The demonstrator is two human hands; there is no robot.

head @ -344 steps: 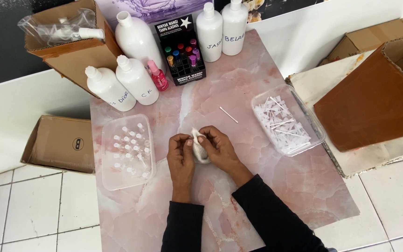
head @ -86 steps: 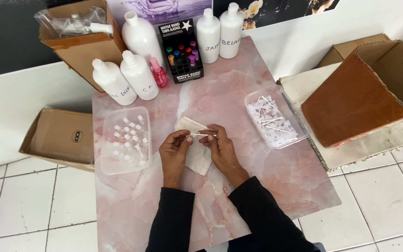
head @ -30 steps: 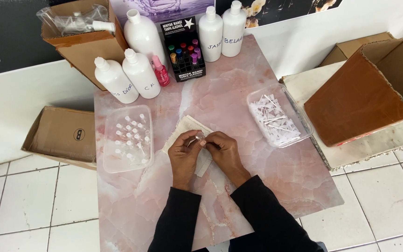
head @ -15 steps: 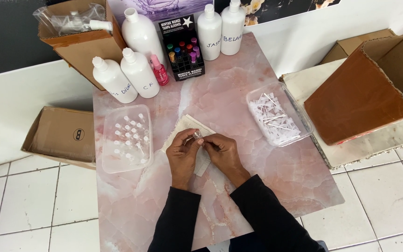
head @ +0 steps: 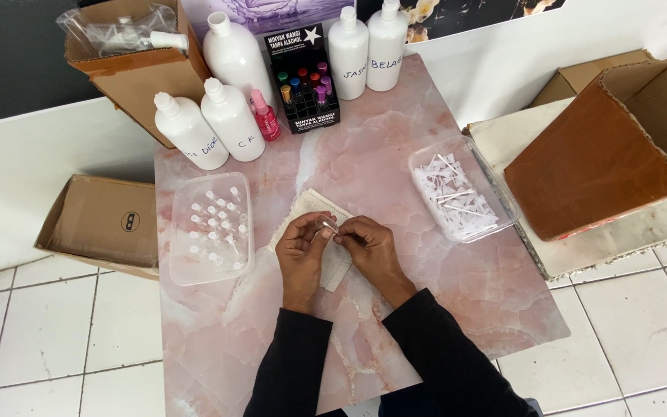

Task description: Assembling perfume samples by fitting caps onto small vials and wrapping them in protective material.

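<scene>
- Our two hands meet over the middle of the pink tabletop point(head: 457, 309), and between them we hold a tiny clear bottle point(head: 324, 225).
- The left hand point(head: 303, 251) has its grip pinched tight on the tiny clear bottle.
- The right hand point(head: 370, 243) has its fingers pressed together on a thin white tube at the bottle's mouth.
- A moment ago our hands sat lower and closer; now the bottle is lifted a bit, so we think the tube is going in.
- Under the bottle lies a white cloth point(head: 326, 212).
- Left of the bottle is a clear tray of little bottles point(head: 211, 228).
- Right of the bottle is a clear tray of white tubes point(head: 457, 193).
- Behind the bottle stand big white bottles point(head: 233, 116).
</scene>
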